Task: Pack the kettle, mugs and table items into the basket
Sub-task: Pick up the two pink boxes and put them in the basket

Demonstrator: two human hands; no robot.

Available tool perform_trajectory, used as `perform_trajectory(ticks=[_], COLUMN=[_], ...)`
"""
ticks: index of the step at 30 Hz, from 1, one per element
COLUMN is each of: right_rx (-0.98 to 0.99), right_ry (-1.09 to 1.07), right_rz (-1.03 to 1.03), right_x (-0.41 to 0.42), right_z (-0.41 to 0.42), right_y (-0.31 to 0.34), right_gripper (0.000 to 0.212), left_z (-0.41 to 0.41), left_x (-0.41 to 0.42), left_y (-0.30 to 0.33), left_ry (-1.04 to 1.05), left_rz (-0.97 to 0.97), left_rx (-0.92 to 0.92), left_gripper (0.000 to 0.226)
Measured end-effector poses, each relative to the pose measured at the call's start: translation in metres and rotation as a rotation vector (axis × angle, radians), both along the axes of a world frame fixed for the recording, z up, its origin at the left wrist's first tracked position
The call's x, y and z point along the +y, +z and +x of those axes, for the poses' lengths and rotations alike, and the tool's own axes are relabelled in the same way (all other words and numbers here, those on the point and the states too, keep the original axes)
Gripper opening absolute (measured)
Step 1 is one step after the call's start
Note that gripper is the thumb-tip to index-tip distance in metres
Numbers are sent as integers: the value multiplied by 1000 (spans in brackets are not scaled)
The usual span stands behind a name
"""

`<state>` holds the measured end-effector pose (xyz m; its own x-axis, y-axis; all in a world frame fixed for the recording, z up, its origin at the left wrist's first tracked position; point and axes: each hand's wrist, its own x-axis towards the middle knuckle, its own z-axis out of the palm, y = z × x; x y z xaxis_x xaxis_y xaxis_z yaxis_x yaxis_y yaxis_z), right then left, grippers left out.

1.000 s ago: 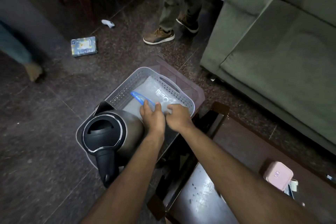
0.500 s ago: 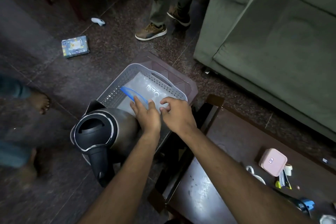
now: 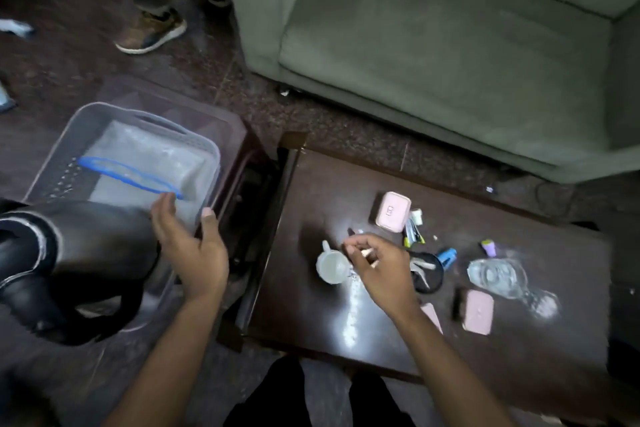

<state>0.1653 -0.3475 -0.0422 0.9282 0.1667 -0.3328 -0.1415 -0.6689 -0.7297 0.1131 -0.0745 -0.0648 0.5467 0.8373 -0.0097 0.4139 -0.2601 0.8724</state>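
A grey perforated basket (image 3: 204, 149) sits on a dark stool at the left. Inside lie a clear zip bag with a blue strip (image 3: 145, 163) and a black-and-steel kettle (image 3: 86, 246), which fills the basket's near end. My left hand (image 3: 194, 246) hovers open over the basket's right rim, beside the kettle, holding nothing. My right hand (image 3: 377, 267) is over the dark table (image 3: 311, 315), fingers curled downward and apart, just right of a white mug (image 3: 330, 265). A black mug (image 3: 429, 274) stands right behind that hand.
Also on the table are a pink box (image 3: 393, 211), pens (image 3: 412, 236), a blue item (image 3: 446, 255), a small purple item (image 3: 489, 248), a clear bottle lying down (image 3: 498, 276) and a pink case (image 3: 478, 310). A green sofa (image 3: 450, 62) stands behind. A person's shoe (image 3: 152, 33) is on the floor.
Both hands let go of the zip bag in the basket. My right hand swung right to the table above the white mug. My view turned right toward the table.
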Motion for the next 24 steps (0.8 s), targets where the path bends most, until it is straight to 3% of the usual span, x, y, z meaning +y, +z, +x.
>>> perform_trajectory(ticks=[5,10,13,17,20,24], right_rx=[44,8,-4,5,58,93], right_ry=[-245,-537,-602,-755,-774,-736], right_rz=[-118,-290,-372,-388,-444,-471], right_x=[-107,-175,-200,-237,-260,-276], right_z=[-39,-77,-96,-104,-95,-81], right_y=[-8,-28,-41,-63,-81,-100], right_gripper=[31,11,19,37,59,74], left_z=[-5,-11,-25,-45,-55,-59], left_x=[-67,-154,-204,-272,-314,-357], left_y=[8,-11,-19,-39,-59,-75], left_ry=[-294,-556,-691,-730,-684,-583], left_rz=[-8,-159,-165,-252,-401,-583], left_rx=[-21,106,172,346,577,773], left_gripper=[46,38,31,22,14,25])
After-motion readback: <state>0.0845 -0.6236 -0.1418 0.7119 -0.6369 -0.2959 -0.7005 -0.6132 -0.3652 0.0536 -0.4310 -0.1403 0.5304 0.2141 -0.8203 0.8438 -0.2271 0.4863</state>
